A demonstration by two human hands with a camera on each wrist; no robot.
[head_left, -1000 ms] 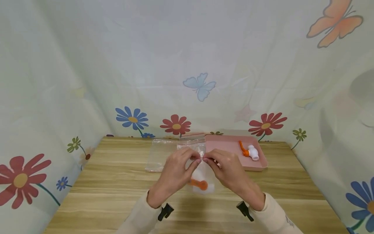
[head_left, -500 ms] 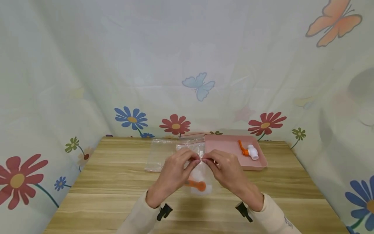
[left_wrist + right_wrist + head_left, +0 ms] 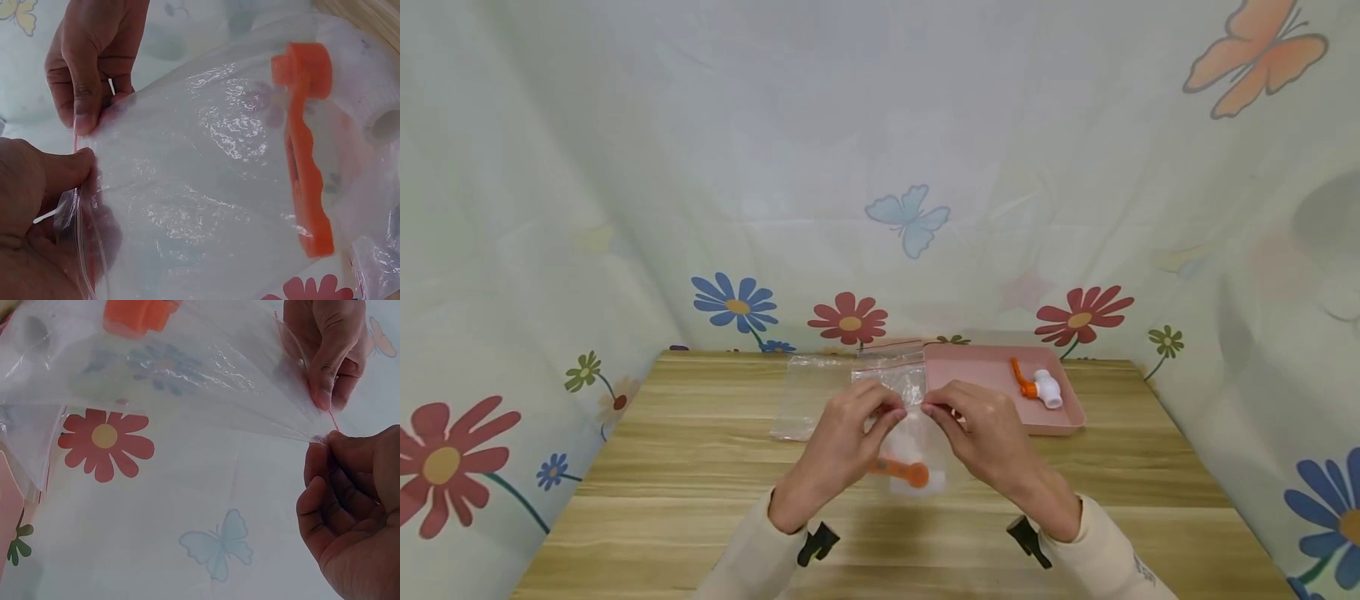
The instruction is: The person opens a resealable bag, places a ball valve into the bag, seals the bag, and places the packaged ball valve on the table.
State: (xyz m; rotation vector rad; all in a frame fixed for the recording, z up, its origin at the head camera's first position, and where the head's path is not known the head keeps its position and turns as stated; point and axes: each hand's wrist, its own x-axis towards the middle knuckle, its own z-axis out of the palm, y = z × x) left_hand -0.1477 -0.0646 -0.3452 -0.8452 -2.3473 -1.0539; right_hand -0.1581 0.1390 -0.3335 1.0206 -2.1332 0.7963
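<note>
**Left hand (image 3: 844,429) and right hand (image 3: 988,429) pinching a clear bag (image 3: 169,181) with a valve (image 3: 307,169) inside**

Nearest, two pale sleeves (image 3: 752,554) are reaching in over the wood-grain table (image 3: 670,483). The white valve with its orange handle is sitting in the bag, at the end away from the red-lined seal. At that seal, thumb and fingers of each hand are closing on the plastic, the two grips lying near each other; whether the seal is fully closed, I cannot tell. Beyond, other clear bags (image 3: 816,400) are lying flat, beside a pink tray (image 3: 970,375). Toward its right side, the tray is holding a second valve (image 3: 1047,390), also white and orange. Behind everything, a flowered cloth (image 3: 775,167) is hanging.
</note>
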